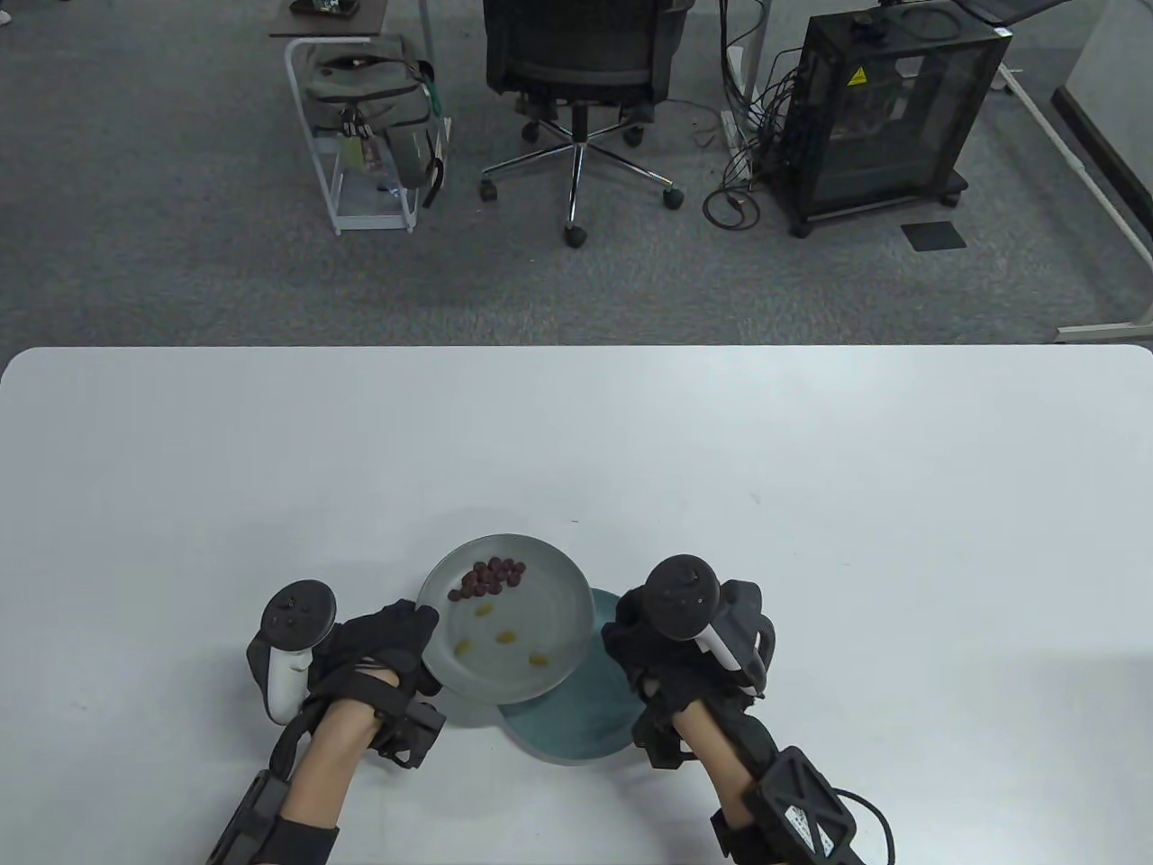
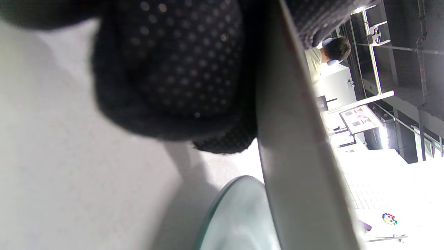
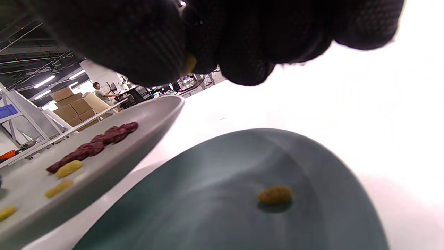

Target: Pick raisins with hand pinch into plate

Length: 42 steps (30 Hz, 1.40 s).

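My left hand [image 1: 410, 635] grips the left rim of a grey plate [image 1: 558, 622] and holds it lifted and tilted over a teal plate [image 1: 585, 721]. The grey plate holds a cluster of dark red raisins [image 1: 491, 577] and several yellow raisins [image 1: 505, 637]. My right hand [image 1: 635, 631] hovers over the teal plate's right side. In the right wrist view its fingertips [image 3: 166, 59] pinch a yellow raisin [image 3: 189, 64] above the teal plate [image 3: 208, 208], where one yellow raisin [image 3: 274, 194] lies. The left wrist view shows the grey plate's underside [image 2: 295, 139].
The white table [image 1: 811, 505] stretches far and to both sides of the plates. An office chair [image 1: 576, 81], a cart with a bag [image 1: 369, 117] and a black cabinet [image 1: 883, 117] stand on the floor beyond the far edge.
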Tool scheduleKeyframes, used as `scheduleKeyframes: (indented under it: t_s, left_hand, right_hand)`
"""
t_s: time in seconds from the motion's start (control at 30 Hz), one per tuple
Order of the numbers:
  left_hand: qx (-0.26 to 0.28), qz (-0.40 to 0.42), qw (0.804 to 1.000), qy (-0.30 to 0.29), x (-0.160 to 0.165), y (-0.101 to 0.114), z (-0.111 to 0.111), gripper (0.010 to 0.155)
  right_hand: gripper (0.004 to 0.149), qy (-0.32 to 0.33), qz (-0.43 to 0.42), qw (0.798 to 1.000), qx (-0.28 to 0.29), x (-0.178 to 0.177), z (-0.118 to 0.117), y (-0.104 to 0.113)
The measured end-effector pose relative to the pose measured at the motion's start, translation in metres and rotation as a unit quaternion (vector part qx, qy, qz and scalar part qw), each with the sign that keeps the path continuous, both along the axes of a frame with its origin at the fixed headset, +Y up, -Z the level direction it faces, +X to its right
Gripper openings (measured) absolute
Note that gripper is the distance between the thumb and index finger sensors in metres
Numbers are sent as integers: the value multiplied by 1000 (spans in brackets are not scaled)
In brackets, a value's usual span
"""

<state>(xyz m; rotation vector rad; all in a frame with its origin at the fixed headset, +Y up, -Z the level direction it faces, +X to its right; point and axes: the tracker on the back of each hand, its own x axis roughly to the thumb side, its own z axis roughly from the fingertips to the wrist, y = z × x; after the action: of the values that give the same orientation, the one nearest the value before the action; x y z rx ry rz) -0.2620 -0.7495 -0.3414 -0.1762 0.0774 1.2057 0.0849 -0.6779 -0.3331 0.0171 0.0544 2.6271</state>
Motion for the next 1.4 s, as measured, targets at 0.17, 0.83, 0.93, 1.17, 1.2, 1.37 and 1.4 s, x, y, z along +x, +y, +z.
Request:
scheduleKeyframes:
  t_s: [0.17, 0.83, 0.93, 1.17, 1.2, 1.37, 1.4]
  left_hand:
    - [5, 5, 1000, 11, -4, 2, 0, 51]
    - [16, 15, 999, 34, -11, 6, 2, 51]
    - [16, 15, 999, 33, -11, 5, 2, 51]
    - [15, 12, 999, 30, -10, 5, 2, 51]
    - [14, 13, 999, 30, -10, 5, 2, 51]
    - [14, 12, 999, 30, -10, 4, 2, 51]
    - [14, 13, 999, 30, -10, 4, 2, 51]
  right_hand:
    - [48, 10, 25, 999, -25, 2, -3, -6]
    - [47, 71, 187, 973, -115, -35, 1, -39]
    - [47, 72, 200, 969, -121, -36, 1, -42]
    - [48, 72, 207, 968, -119, -37, 1, -43]
    - [48, 72, 208, 968, -120, -37, 1, -43]
    - [48, 74, 207, 967, -125, -37, 1, -43]
    - [48, 75, 207, 967, -129, -36, 2, -42]
